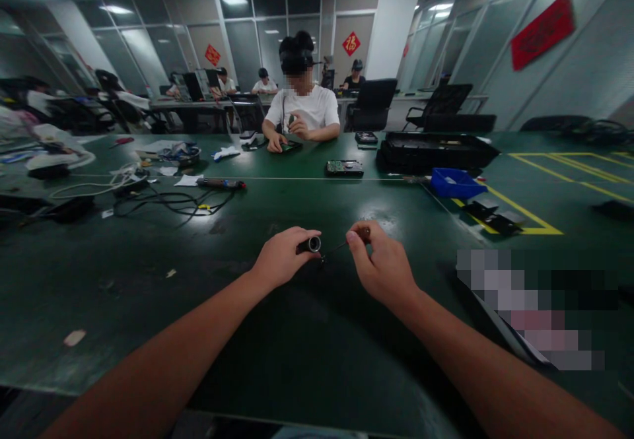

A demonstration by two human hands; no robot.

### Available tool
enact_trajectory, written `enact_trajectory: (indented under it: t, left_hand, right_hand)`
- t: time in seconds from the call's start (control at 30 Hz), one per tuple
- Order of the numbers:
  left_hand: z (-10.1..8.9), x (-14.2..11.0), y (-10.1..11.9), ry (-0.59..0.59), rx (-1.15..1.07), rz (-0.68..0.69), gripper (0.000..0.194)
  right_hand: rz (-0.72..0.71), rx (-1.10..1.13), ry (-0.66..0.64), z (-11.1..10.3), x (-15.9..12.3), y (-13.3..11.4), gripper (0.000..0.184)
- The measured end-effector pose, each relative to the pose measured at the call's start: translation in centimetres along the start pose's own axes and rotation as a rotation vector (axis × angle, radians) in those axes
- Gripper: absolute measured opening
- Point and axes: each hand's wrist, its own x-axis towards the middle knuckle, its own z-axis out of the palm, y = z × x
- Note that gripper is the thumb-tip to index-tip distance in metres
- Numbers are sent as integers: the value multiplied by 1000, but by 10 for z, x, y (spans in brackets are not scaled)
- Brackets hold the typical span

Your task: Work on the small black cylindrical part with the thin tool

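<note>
My left hand (284,254) is closed around a short black tube (310,245), which resembles a flashlight body. Its round, silver-rimmed end faces right and toward me. Between the closed fingers of my right hand (381,261) is a screwdriver-like tool (365,234) with a brownish handle. The thin dark shaft points left at the tube's end, and I cannot tell whether they touch. Just below the tube is a tiny dark part with a bright spot (323,260), too small to name. Both hands are just above the green table (277,360).
Across the table a person (310,109) handles a circuard-like device (292,146). A hard drive (344,168), black tray (436,152) and blue bin (456,183) lie ahead. Cables (173,204) and an electric screwdriver (220,183) are left; a blurred-out flat object (525,320) is right.
</note>
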Motion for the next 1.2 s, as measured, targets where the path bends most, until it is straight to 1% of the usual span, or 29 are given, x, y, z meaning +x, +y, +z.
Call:
enact_trajectory:
  t: [0.1,0.17,0.23,0.33,0.43,0.5,0.57,0.63,0.73,0.87,0.93,1.03,1.1,1.2]
  left_hand:
    - [-3,0,1,77,-65,-30,39]
    - [-3,0,1,126,-95,-67,39]
    - [-3,0,1,169,-124,-96,38]
    - [-3,0,2,191,-148,-112,38]
    - [-3,0,2,194,-144,-111,37]
    - [-3,0,3,195,-143,-109,37]
    - [-3,0,3,192,-144,-115,36]
    - [-3,0,2,189,-143,-118,36]
    - [-1,0,2,182,-131,-99,36]
    - [0,0,3,165,-114,-84,36]
    - [0,1,3,160,-113,-84,36]
    - [1,1,2,159,-122,-79,36]
    - [3,1,2,157,-120,-72,36]
    - [3,1,3,149,-108,-73,37]
  right_hand:
    - [-19,-26,58,0,1,0,22]
    - [-29,-30,61,1,2,2,21]
    - [-30,-20,11,3,3,5,18]
    - [-33,-58,-99,9,4,11,17]
    - [-7,-210,-228,18,6,16,17]
    - [51,-310,-303,26,7,18,16]
    - [112,-385,-334,34,9,21,25]
    - [136,-436,-364,42,11,23,35]
    - [87,-449,-420,47,11,26,38]
    - [-4,-417,-487,45,11,26,27]
    - [-15,-395,-466,43,10,23,26]
    - [-70,-335,-430,43,8,20,36]
    - [-118,-329,-459,44,7,20,36]
    - [-148,-342,-506,47,6,21,31]
